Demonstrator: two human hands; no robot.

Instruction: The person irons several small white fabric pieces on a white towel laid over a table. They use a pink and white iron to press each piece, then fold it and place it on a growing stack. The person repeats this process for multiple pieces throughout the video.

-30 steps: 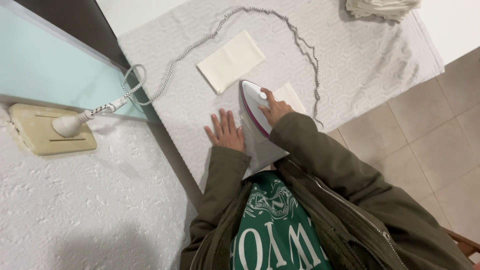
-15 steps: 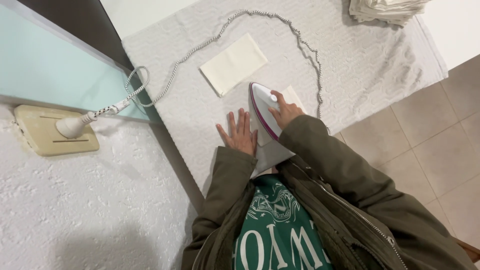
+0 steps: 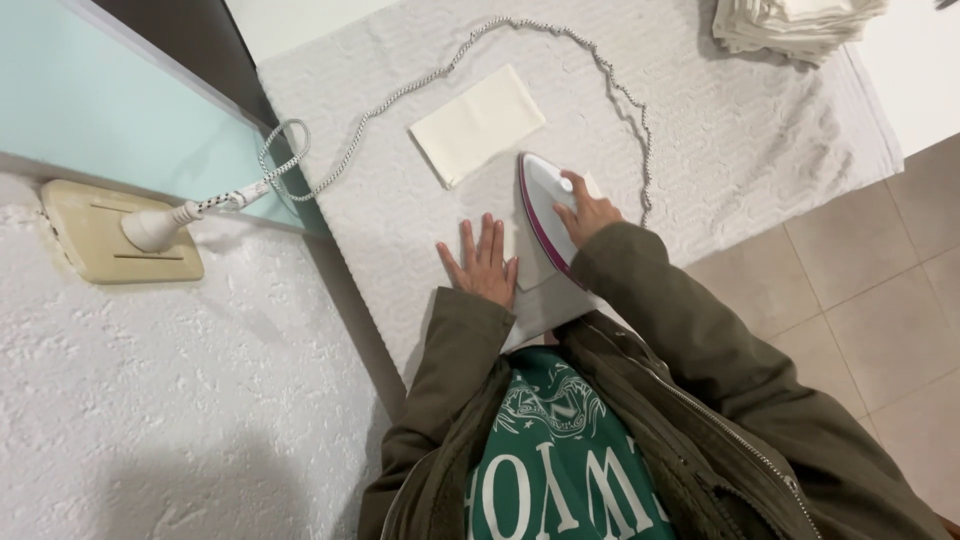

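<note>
Iron sits mid-worktop on a pale cloth, right hand with fingers wrapped round its handle. Left hand lies flat just beside it, fingers spread. Best keep those fingertips clear of the soleplate, cord trailing far.

To my left a rough white plaster wall fills the lower corner, with a cream socket plate set into it and a white plug pushed in. Above that runs a pale turquoise panel edged by a dark strip. In front of me a white textured cloth covers a flat work surface. To my right the floor is beige square tile with thin pale grout lines. The light is soft and even.
</note>
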